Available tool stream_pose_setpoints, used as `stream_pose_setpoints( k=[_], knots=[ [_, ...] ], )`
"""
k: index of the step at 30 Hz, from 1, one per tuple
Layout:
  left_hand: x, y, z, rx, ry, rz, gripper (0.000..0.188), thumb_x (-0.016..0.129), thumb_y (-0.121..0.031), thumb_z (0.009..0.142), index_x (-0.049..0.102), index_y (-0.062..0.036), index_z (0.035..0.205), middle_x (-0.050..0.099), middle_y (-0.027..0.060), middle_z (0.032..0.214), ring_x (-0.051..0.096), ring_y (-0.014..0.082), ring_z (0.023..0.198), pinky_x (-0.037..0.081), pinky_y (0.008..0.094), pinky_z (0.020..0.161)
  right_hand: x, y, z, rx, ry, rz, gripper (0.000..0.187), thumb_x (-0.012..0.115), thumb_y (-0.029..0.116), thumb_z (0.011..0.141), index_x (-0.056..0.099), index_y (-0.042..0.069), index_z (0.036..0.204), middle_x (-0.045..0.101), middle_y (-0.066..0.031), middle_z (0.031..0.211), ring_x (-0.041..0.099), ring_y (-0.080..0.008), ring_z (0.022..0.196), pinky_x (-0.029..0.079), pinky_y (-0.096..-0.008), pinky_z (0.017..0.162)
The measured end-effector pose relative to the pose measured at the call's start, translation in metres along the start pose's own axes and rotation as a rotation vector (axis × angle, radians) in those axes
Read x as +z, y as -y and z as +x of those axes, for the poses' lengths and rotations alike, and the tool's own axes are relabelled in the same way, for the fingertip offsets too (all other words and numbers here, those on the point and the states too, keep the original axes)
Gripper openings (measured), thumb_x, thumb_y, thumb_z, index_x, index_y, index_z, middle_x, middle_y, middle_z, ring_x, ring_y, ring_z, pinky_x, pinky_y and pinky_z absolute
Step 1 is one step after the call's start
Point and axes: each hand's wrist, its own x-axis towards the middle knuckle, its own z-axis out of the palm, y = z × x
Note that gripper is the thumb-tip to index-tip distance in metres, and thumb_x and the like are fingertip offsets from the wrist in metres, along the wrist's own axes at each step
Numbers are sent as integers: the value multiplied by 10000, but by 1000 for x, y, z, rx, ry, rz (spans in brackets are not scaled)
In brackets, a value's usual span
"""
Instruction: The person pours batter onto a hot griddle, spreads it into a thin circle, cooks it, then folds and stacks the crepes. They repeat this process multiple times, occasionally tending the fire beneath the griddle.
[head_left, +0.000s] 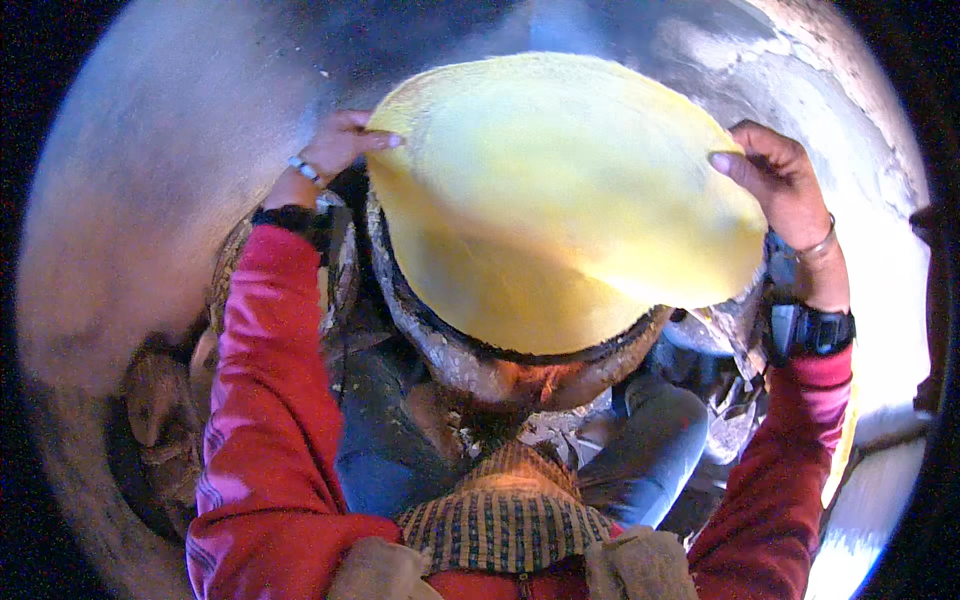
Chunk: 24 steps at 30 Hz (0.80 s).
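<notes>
A wide, thin, round yellow flatbread (pixel 570 150) stretches between my two hands. My left hand (pixel 345 143) pinches its upper left edge between thumb and fingers. On the right edge, my right hand (pixel 777 178) grips it with the thumb on top. Beneath it stands a round clay stove (pixel 450 360) with a dark rim. The bread's lower part hangs over or rests on the cooking surface; I cannot tell which. It hides nearly all of that surface.
An orange glow (pixel 540 383) shows at the stove's near side, close to my bent legs (pixel 660 435). Brown rounded objects (pixel 160 410) sit at the left. Crumpled scraps (pixel 735 420) lie at the right. A smooth pale surface (pixel 140 220) surrounds the stove.
</notes>
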Motion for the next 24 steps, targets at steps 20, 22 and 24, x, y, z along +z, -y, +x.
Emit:
stream_pose_setpoints(
  k=[20,22,24],
  knots=[
    [21,-275,-182,183,-24,37,195,732,-169,846,728,-45,996,714,12,856,637,87,733,509,257,701,-142,14,-126,99,-214,137,196,710,157,792,697,65,964,665,22,849,595,-98,766,484,-267,695],
    [51,-317,-172,176,-20,64,216,717,-203,864,723,-43,1009,710,9,860,635,78,737,503,239,695,-172,-6,-140,204,-284,62,199,701,141,791,687,60,973,646,30,813,579,-89,742,478,-265,676],
    [83,-360,-155,341,14,139,238,712,-223,870,718,-38,1020,709,11,864,635,74,740,501,233,696,-224,-22,-163,55,-346,28,177,690,136,802,680,63,962,624,33,790,566,-91,732,475,-270,667]
  ],
)
